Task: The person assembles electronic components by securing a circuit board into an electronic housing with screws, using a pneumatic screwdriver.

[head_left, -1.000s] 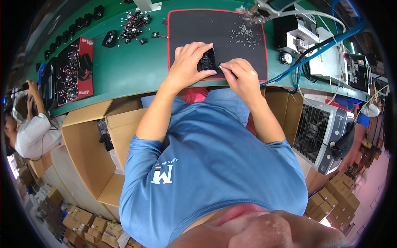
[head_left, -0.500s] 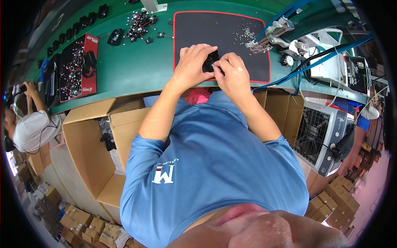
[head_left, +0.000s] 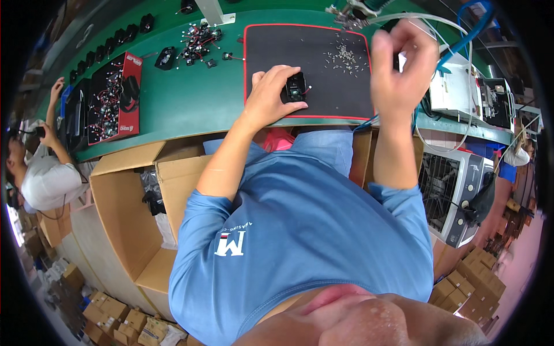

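Note:
My left hand (head_left: 270,97) is closed around the left side of a small black plastic housing (head_left: 296,86), which rests on the dark mat with its open side up. A small circuit piece shows inside it, and a short red wire with a white plug (head_left: 309,88) sticks out on the right. My right hand (head_left: 403,72) is raised over the mat's right edge, beside the hoses and the metal tool head (head_left: 351,16). Its fingers are curled and smeared by motion, and whether they hold anything is hidden.
Loose screws (head_left: 345,56) are scattered on the red-edged mat (head_left: 265,49). Wired parts (head_left: 199,45) lie in a heap to its left, near a red box (head_left: 131,92) of similar parts. Blue hoses (head_left: 456,49) hang at right. A cardboard box (head_left: 124,202) stands below the bench; another person (head_left: 49,173) works far left.
My right hand has left the housing and moved up and right. The metal tool head has shifted up, away from the screws. My left hand stays on the housing, whose inside now shows.

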The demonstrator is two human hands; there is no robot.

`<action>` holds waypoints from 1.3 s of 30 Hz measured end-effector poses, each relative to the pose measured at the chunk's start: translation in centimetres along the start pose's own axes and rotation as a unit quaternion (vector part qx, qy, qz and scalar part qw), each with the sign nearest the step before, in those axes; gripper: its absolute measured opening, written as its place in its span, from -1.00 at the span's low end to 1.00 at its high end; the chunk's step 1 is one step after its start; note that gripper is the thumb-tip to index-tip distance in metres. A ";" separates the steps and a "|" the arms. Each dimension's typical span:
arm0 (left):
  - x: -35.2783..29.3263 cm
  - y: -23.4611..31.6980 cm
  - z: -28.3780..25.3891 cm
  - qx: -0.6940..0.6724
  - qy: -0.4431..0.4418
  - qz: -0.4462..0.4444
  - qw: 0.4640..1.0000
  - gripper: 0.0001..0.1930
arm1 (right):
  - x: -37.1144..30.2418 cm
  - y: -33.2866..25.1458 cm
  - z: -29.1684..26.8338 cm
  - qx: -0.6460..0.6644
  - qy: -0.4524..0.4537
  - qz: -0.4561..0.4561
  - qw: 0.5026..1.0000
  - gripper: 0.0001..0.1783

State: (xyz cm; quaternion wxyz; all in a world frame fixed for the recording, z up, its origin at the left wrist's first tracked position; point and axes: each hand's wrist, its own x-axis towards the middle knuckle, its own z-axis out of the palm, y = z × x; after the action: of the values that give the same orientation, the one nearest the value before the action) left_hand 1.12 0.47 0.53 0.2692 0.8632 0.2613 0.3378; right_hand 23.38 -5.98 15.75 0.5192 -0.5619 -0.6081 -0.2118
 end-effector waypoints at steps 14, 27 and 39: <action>-0.4 -0.6 0.1 0.021 0.026 0.007 0.999 -0.51 | 5.0 -2.2 5.5 0.525 0.014 0.270 0.807 -0.12; 0.0 -0.2 0.0 0.007 0.012 0.007 1.000 -0.57 | -1.7 -4.4 5.7 0.561 -0.029 0.342 0.753 0.11; -0.1 -0.3 -0.1 -0.003 0.014 -0.003 1.000 -0.58 | 0.0 -6.8 5.2 0.581 0.048 0.378 0.719 0.09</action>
State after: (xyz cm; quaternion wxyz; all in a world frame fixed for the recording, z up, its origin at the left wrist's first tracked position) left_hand 0.91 0.69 0.34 0.2688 0.8570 0.2665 0.3496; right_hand 15.18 -3.48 16.02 0.8094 -0.3222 -0.3225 0.3703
